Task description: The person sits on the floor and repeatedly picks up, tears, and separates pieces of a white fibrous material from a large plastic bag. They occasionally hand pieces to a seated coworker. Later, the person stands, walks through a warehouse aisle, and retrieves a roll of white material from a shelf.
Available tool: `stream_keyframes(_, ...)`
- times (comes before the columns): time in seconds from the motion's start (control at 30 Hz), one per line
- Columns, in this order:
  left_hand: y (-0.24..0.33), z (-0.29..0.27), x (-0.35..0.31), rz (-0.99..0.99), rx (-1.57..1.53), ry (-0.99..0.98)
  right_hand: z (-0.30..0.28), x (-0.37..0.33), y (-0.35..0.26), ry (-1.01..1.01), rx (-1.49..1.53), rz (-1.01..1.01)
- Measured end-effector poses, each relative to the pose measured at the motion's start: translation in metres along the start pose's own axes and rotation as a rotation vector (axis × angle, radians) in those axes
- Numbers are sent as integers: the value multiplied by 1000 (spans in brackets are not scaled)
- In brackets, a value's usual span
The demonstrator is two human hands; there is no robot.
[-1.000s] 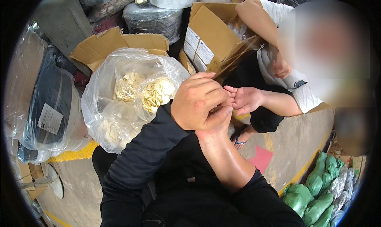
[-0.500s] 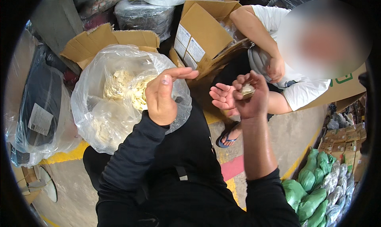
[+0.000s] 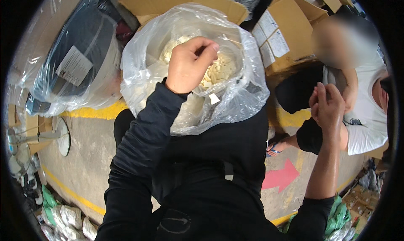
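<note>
My left hand [image 3: 189,65] hangs above a clear plastic bag [image 3: 256,87], thumb and fingers drawn together. Whatever those fingers might hold is hidden. Inside the bag lie bundles of small cream-coloured pieces [image 3: 219,70], partly covered by my hand. One small white piece [image 3: 214,99] shows against the bag's near side, below my wrist. Off to the right, my right hand [image 3: 330,105] is raised with its fingers curled closed. It overlaps another person's forearm [image 3: 350,87] in the picture; contact between them is unclear, and I cannot make out anything in its fingers.
An open cardboard box [image 3: 158,5] surrounds the bag's far side. Another carton [image 3: 290,28] with white labels stands at right, beside the seated person [image 3: 360,127]. Plastic-wrapped dark goods [image 3: 80,51] are at left. A fan base [image 3: 63,136] stands on the floor.
The view has swung right and down. My left hand has gone from flat and outstretched to closed. The pale piece seen in my right hand no longer shows, and the other person's open palm is out of sight.
</note>
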State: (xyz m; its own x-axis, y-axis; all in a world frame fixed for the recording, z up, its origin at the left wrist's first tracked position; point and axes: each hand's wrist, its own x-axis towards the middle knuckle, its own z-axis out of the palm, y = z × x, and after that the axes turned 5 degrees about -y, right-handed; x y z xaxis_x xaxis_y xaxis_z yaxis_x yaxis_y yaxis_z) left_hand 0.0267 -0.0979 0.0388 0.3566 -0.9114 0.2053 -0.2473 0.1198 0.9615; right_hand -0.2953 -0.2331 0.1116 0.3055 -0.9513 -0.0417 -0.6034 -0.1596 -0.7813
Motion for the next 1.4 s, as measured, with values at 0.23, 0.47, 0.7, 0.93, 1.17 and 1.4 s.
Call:
stream_keyframes(0.23,-30,-3,-46,234,858,-586,-3,-1,16,213,-313,-417)
stream_keyframes(0.47,-69,18,-64,351,1246,-593,-14,-17,15,172,-116,-379)
stream_keyframes(0.7,-63,10,-57,309,986,-494,-33,-18,14,566,-183,-453)
stream_keyframes(0.93,15,52,-38,380,310,-260,30,-58,-28,-120,234,-306)
stream_keyframes(1.17,48,100,-34,488,200,-270,32,-80,-18,-35,132,-157)
stream_keyframes(1.4,6,57,-42,203,58,-321,-81,-130,-5,258,-376,-123)
